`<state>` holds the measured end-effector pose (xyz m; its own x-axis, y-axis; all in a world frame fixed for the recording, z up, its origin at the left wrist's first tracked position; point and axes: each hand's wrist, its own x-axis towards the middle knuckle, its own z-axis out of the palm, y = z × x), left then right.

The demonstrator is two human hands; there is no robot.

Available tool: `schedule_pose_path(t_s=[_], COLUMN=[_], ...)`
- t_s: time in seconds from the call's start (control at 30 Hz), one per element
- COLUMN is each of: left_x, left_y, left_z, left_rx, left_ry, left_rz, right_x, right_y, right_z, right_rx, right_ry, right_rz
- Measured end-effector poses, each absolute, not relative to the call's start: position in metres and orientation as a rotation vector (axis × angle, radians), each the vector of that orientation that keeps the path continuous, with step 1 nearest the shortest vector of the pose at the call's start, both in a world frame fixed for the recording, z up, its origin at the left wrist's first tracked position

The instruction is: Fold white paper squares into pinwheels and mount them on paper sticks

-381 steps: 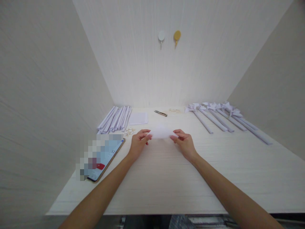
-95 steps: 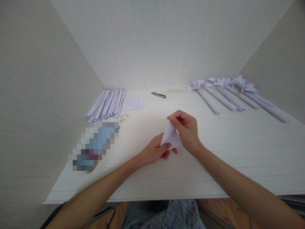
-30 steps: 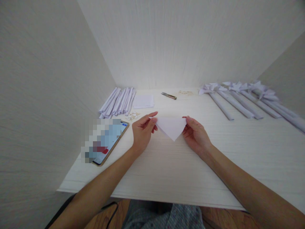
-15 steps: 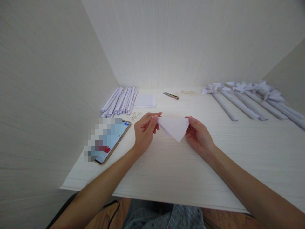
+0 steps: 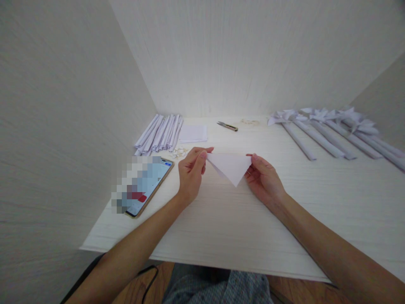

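Note:
A white sheet folded into a triangle (image 5: 230,166) hangs point-down just above the white table (image 5: 221,223). My left hand (image 5: 190,173) pinches its left corner between thumb and forefinger. My right hand (image 5: 263,179) pinches its right corner. Both hands are closed on the paper and hold it stretched between them.
A phone (image 5: 145,185) lies left of my left hand. At the back left are a bundle of rolled paper sticks (image 5: 160,133), a flat white sheet (image 5: 193,133) and small scraps (image 5: 179,152). Small snips (image 5: 227,126) lie at the back. Several paper pinwheels on sticks (image 5: 325,131) lie at the right.
The triangle has stayed between my hands over the last second, lifted slightly. Some seconds ago my hands held it closer to me, creasing it upright.

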<state>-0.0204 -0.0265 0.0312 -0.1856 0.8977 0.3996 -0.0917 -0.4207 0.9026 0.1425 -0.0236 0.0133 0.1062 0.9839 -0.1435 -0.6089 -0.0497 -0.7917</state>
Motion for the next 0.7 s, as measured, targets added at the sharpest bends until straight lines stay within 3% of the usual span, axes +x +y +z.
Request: schedule_pose_path(t_s=[0.7], left_x=[-0.0172], left_y=[-0.0172], left_z=[0.0342], left_rx=[0.828], left_ry=[0.921], left_rz=[1.513], right_x=[0.141], right_y=[-0.0234], right_z=[0.0159], right_rx=[-0.852], right_ry=[-0.623], right_rz=[1.332])
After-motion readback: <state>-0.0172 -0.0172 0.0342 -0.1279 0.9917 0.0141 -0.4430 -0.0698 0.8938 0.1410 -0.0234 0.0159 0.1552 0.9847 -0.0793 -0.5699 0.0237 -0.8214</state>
